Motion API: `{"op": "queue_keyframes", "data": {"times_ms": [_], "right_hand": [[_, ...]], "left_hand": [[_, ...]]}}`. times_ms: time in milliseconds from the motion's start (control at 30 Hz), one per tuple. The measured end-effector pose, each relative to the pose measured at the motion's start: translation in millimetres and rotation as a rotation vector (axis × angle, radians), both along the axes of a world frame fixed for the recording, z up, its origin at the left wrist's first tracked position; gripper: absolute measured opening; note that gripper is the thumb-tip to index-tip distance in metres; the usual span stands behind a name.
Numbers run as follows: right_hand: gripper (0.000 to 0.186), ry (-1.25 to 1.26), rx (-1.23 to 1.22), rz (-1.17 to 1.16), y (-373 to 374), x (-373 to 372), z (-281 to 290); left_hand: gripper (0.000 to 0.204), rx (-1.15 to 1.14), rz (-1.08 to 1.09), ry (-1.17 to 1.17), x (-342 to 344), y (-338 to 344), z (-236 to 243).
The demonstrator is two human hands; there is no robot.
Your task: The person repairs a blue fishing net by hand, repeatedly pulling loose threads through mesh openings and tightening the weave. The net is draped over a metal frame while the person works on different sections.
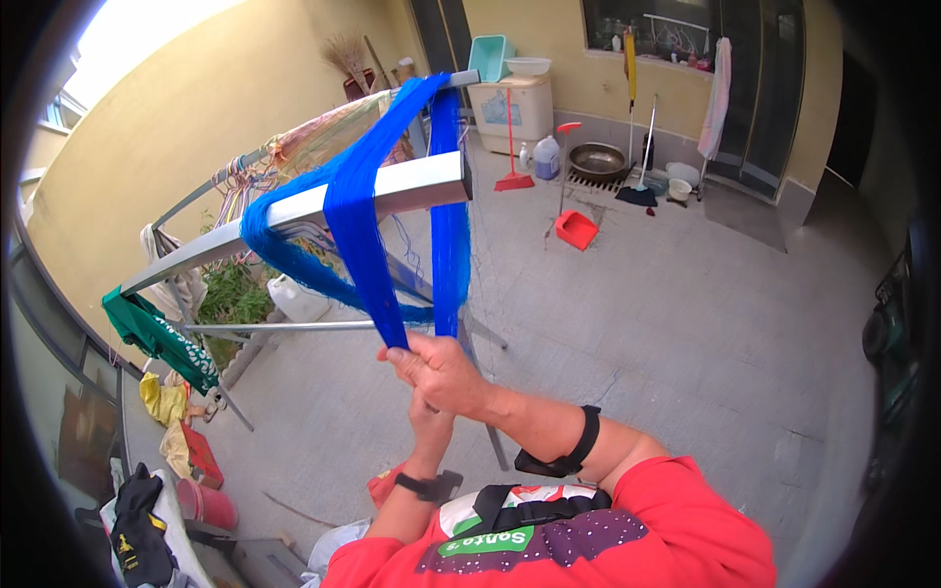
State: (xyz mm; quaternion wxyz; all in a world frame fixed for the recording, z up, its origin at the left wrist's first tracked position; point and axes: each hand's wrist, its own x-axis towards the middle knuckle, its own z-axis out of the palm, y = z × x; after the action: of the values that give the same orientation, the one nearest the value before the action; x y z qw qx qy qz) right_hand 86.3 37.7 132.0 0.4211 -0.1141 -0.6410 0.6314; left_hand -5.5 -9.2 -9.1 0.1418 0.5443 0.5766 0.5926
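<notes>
My right hand (436, 377) is closed round the lower end of bright blue strands (363, 245) draped over a silver metal rail (402, 186). Just beneath it, my left hand (426, 421) is closed, partly hidden by the right, so what it grips is unclear. A second band of blue strands (448, 255) hangs farther right, and a lighter blue loop (270, 240) crosses the rail on the left. A green cloth (162, 338) hangs at the rail's left end.
The drying rack has legs (495, 441) on the paving and hangers (235, 191) behind. By the far wall are a bin (510, 113), basin (598, 160), red dustpan (576, 232) and brooms (515, 181). A cluttered ledge (147, 519) is at lower left.
</notes>
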Motion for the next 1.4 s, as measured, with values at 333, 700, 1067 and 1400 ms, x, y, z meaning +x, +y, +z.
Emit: {"op": "queue_keyframes", "data": {"times_ms": [333,700,1067,1400], "right_hand": [[0.015,-0.136,0.13,0.115,-7,1,-30],[0.011,-0.164,0.551,-0.151,23,-16,-113],[0.029,-0.396,0.982,-0.414,65,6,-172],[0.04,-0.386,0.962,-0.338,34,12,-162]], "left_hand": [[0.046,-0.04,-0.282,-0.413,-39,-27,51],[0.068,-0.088,-1.062,-0.473,-68,34,173],[0.046,-0.229,-1.159,-0.697,-75,10,116],[0.034,-0.364,-0.894,-0.517,-49,-10,52]]}}
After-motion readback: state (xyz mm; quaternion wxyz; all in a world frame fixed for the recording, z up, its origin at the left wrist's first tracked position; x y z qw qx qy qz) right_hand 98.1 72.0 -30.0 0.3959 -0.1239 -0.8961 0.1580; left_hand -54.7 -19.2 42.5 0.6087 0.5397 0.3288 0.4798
